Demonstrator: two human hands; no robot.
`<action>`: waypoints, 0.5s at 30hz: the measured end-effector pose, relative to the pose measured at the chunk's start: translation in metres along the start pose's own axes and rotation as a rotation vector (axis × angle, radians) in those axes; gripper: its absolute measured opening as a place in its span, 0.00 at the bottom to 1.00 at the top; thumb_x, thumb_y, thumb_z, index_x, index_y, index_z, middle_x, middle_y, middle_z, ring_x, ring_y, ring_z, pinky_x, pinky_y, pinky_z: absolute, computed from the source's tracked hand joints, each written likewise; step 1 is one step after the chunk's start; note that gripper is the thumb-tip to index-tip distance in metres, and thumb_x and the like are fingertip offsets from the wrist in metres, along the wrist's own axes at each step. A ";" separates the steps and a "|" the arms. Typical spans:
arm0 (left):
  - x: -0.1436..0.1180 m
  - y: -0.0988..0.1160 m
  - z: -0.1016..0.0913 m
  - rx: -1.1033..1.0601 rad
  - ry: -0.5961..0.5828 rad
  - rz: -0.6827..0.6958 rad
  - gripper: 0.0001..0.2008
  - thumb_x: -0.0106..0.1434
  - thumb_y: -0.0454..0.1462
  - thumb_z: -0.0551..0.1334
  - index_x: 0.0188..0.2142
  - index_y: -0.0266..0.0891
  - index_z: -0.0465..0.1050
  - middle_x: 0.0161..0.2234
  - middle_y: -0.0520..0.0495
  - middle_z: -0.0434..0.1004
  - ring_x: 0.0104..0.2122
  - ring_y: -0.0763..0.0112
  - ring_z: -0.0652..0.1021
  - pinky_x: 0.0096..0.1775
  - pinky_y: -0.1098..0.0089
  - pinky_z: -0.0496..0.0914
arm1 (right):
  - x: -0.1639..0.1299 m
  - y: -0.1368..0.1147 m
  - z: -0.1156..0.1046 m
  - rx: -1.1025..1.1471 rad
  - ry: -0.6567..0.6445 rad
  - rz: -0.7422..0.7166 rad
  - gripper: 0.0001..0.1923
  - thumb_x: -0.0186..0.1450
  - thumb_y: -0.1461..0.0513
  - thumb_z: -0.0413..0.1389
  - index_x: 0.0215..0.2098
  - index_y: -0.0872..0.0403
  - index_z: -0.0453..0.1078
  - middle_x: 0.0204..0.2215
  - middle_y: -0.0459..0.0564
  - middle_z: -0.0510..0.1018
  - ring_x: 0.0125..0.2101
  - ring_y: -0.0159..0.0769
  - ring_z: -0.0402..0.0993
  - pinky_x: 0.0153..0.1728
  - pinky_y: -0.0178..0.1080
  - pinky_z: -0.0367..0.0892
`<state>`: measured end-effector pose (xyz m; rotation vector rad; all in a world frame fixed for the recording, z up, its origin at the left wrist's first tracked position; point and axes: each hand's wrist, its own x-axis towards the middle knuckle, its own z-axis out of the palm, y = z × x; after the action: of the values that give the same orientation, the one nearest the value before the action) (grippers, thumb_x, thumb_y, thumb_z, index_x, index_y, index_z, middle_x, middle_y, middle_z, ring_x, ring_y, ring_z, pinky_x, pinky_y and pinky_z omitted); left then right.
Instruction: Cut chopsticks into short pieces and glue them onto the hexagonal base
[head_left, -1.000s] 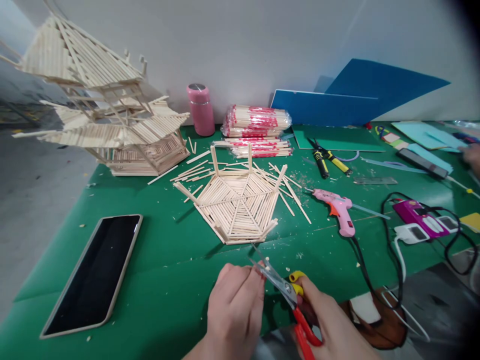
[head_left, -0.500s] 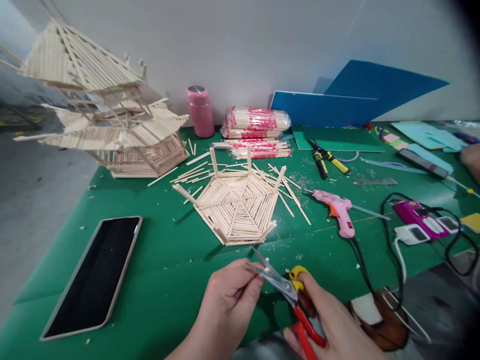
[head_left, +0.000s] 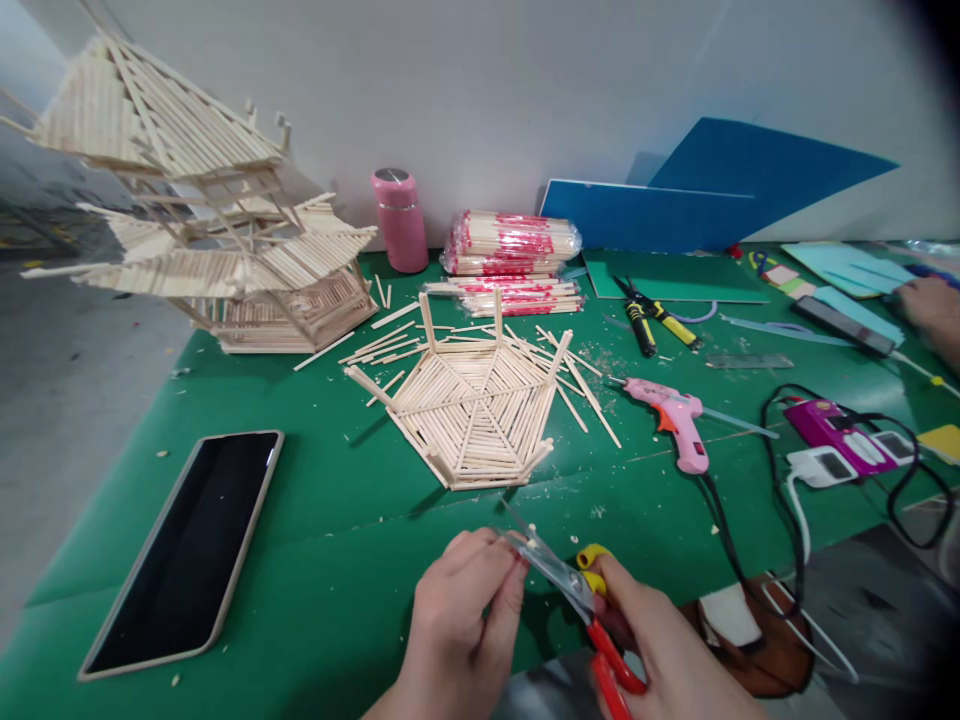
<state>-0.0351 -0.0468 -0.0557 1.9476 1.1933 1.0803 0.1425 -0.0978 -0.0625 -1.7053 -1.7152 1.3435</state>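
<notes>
My right hand (head_left: 652,640) grips a pair of scissors (head_left: 574,590) by its red handles, with two yellow pieces at the fingertips. The blades point up and left, slightly apart. My left hand (head_left: 469,605) is closed in a pinch at the blades, on a wooden stick (head_left: 532,530) whose pale end shows between them; the rest is hidden in the fingers. Just beyond the hands lies a hexagonal stick frame (head_left: 480,410) with short posts rising from its corners. Loose sticks (head_left: 382,345) lie around its far sides.
A tiered stick pavilion (head_left: 225,270) stands at left, above a phone (head_left: 184,550). Behind are a pink flask (head_left: 400,220) and wrapped stick bundles (head_left: 514,250). At right lie pliers (head_left: 652,315), a corded pink glue gun (head_left: 679,420) and a purple power strip (head_left: 847,435). Another person's hand (head_left: 930,305) is far right.
My left hand has shifted slightly right and down, and the scissors have moved a little with my right hand. At far right, the other person's hand has moved left onto the light-blue sheets.
</notes>
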 end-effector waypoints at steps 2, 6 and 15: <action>-0.003 0.001 0.002 0.019 -0.052 0.029 0.10 0.58 0.27 0.53 0.22 0.37 0.64 0.19 0.51 0.66 0.20 0.75 0.68 0.25 0.76 0.65 | 0.001 -0.002 0.001 0.020 0.023 -0.012 0.12 0.51 0.62 0.50 0.35 0.53 0.65 0.23 0.48 0.76 0.23 0.34 0.73 0.21 0.30 0.68; -0.004 -0.001 0.006 -0.004 -0.057 0.068 0.09 0.57 0.27 0.53 0.24 0.37 0.66 0.22 0.49 0.70 0.23 0.73 0.71 0.29 0.75 0.68 | 0.004 -0.013 -0.002 0.077 0.035 -0.050 0.06 0.51 0.62 0.50 0.30 0.52 0.63 0.20 0.46 0.74 0.20 0.33 0.72 0.18 0.29 0.65; -0.013 -0.015 -0.011 -0.026 -0.107 -0.113 0.06 0.61 0.31 0.55 0.32 0.38 0.71 0.22 0.52 0.69 0.22 0.75 0.71 0.26 0.78 0.66 | 0.020 0.010 -0.035 0.051 0.388 0.074 0.11 0.58 0.54 0.53 0.33 0.52 0.59 0.25 0.45 0.71 0.27 0.33 0.72 0.28 0.31 0.68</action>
<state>-0.0543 -0.0515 -0.0662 1.8702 1.2091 0.9181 0.1725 -0.0689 -0.0612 -1.8680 -1.4000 0.9922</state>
